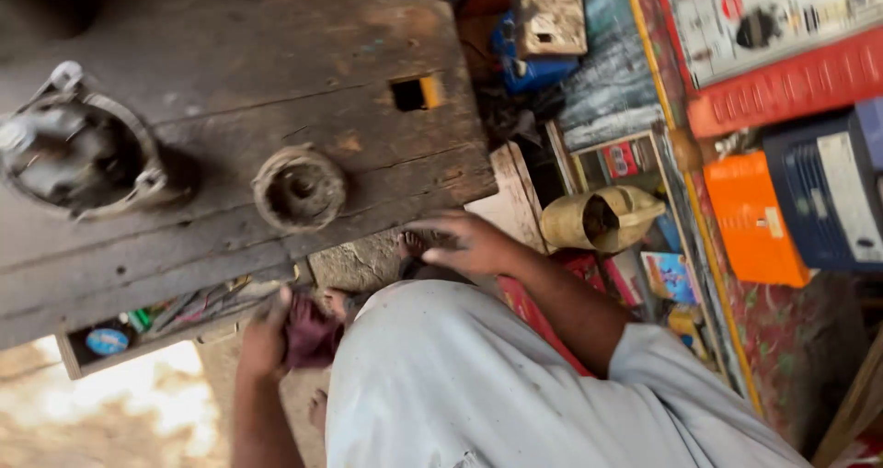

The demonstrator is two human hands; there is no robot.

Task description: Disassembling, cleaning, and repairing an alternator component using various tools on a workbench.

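L hand (265, 337) pinching dark red cloth (311, 335) at 7 o'clock; R hand (464, 243) spread, empty, at bench (230, 82) edge, w/ round part (299, 188) at its 9.

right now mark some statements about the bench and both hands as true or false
1. The left hand holds a dark red cloth. True.
2. The right hand rests on top of the round metal part on the wooden bench. False: it hovers off the bench's near corner, apart from that part.
3. A larger metal housing sits on the bench, left of the round metal part. True.
4. The drawer under the bench edge is shut. False: it is pulled open, with small items showing inside.
5. An orange box stands at the right, beside a dark blue one. True.
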